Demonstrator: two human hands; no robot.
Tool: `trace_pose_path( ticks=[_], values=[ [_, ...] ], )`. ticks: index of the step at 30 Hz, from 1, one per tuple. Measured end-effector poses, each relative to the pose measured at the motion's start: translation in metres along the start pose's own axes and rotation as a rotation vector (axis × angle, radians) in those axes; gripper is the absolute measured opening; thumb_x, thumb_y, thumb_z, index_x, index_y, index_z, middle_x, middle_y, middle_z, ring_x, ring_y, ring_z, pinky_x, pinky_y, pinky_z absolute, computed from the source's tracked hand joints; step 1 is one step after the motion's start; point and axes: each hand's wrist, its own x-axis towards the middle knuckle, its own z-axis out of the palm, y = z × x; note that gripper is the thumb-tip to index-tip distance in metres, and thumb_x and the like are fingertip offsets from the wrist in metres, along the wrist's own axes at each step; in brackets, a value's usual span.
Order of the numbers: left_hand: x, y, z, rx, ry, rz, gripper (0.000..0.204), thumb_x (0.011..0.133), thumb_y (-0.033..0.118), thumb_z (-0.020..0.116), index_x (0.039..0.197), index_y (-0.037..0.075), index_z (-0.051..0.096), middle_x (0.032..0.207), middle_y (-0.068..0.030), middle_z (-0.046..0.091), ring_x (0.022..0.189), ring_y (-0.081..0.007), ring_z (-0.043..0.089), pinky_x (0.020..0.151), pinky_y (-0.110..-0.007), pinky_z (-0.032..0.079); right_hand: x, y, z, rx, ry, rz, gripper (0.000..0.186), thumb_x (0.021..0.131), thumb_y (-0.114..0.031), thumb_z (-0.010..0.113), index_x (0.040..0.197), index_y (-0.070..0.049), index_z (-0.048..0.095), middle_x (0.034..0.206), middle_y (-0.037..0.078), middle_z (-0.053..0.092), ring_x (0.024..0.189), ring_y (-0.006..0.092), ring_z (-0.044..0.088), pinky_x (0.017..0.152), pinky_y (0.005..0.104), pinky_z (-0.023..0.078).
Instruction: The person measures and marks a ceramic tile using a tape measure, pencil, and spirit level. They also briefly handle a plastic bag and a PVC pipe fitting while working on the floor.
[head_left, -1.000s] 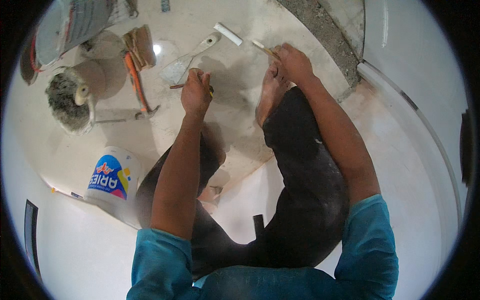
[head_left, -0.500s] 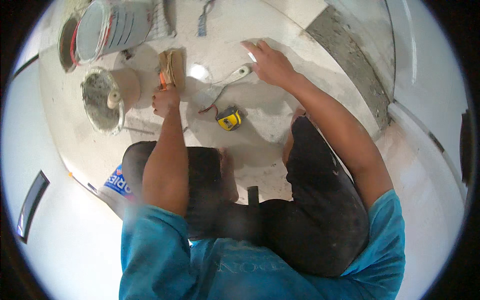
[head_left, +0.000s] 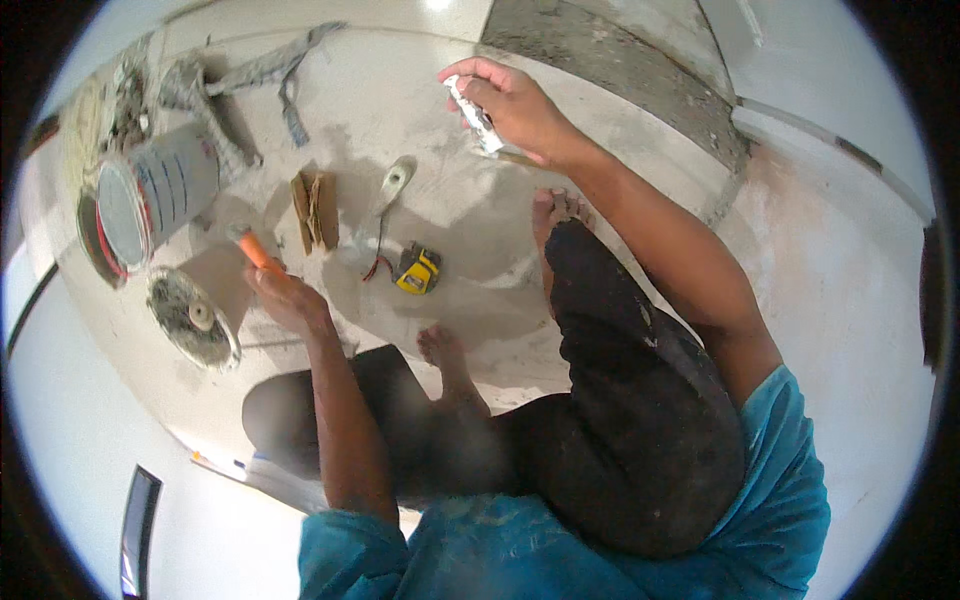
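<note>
My left hand [head_left: 290, 297] is closed around an orange-handled tool [head_left: 262, 252] with a short greyish end; its kind is unclear. It is held up between the small bucket and a folded piece of brown cardboard [head_left: 316, 210]. Farther right, my right hand [head_left: 513, 110] grips a white, grey-smeared stick-like object [head_left: 470, 115] above the dusty floor, its lower end partly hidden by the hand. Between my hands lie a pale-handled scraper [head_left: 397, 178] with a wide blade and, just nearer to me, a yellow and black tape measure [head_left: 418, 270].
At left stands a small bucket [head_left: 222, 275] coated inside with grey mortar, a pale round-ended handle in it. Behind it a large whitish bucket [head_left: 182, 180] lies tipped, beside grey rags [head_left: 240, 80]. A strip of rough bare ground [head_left: 600, 75] runs along the far right wall.
The orange-handled tool has come away from the cardboard in my left hand, moving left. My right hand is raised, showing more of the white object. The view has shifted.
</note>
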Motion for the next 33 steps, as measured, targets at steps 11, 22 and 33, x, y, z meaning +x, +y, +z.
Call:
trace_pose_path(
  ticks=[11,22,33],
  values=[
    [-0.071,0.26,0.047,-0.293,-1.331,0.006,0.045,0.1,0.036,0.057,0.126,0.0,0.054,0.094,-0.0079,0.068,0.054,-0.0079,0.053,0.046,-0.024,0.045,-0.12,-0.022,-0.018,0.317,0.137,-0.192,0.027,0.097,-0.03,0.063,0.104,-0.004,0.063,0.093,0.007,0.07,0.082,0.0117,0.063,0.074,0.0302,0.051],
    [-0.126,0.328,0.064,-0.343,-1.236,0.424,0.032,0.102,0.035,0.053,0.103,0.003,0.055,0.073,-0.0092,0.064,0.06,-0.0186,0.061,0.053,-0.036,0.049,-0.202,0.004,-0.064,0.808,-0.129,0.153,0.06,0.095,-0.051,0.058,0.128,-0.001,0.053,0.108,0.017,0.065,0.095,0.0259,0.064,0.083,0.0411,0.052],
    [-0.15,0.322,0.125,-1.107,-0.957,1.176,0.029,0.092,0.036,0.054,0.089,0.007,0.056,0.091,-0.0106,0.064,0.085,-0.0277,0.06,0.079,-0.042,0.045,-0.215,-0.002,-0.124,0.768,0.378,-0.245,0.025,0.093,-0.006,0.06,0.115,-0.008,0.049,0.098,0.005,0.059,0.085,0.0119,0.059,0.076,0.0288,0.051]
  ],
)
